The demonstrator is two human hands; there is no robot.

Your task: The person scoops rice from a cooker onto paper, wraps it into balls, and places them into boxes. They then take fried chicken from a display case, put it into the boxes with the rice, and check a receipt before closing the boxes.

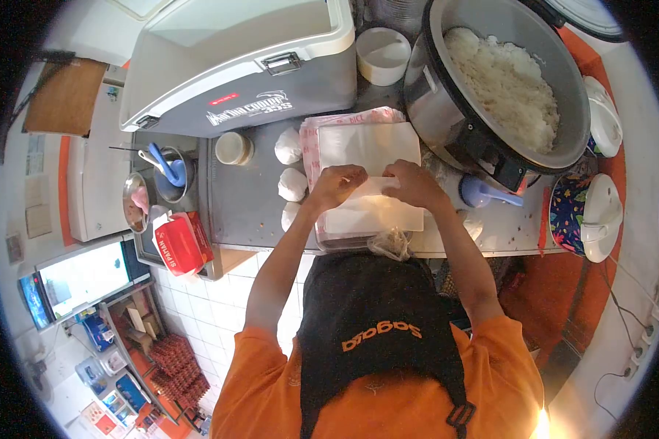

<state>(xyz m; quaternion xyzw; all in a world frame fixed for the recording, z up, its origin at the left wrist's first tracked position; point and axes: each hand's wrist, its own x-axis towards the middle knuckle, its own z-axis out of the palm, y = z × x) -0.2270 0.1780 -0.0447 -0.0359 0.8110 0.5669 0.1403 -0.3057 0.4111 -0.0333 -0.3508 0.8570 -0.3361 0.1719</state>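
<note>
My left hand (337, 186) and my right hand (417, 185) pinch the upper edge of a translucent white wrapping sheet (377, 212) from its two sides. The sheet's lower part spreads toward my apron. Whether anything lies inside its fold I cannot make out. Beneath it is a stack of white paper (370, 143) on red-printed wrapping paper (388, 114). Left of my left hand sit several white wrapped balls, one of them an upper ball (288, 146). A large rice cooker (447, 124) holding cooked rice (501, 88) stands beyond my right hand.
A blue scoop (487, 192) lies below the cooker. At the back left stands a big cooler box (271, 91), with a lidded jar (234, 148) before it. A white round container (383, 56), a patterned pot (572, 212), a metal pot (174, 175) and a red box (183, 241) surround the work area.
</note>
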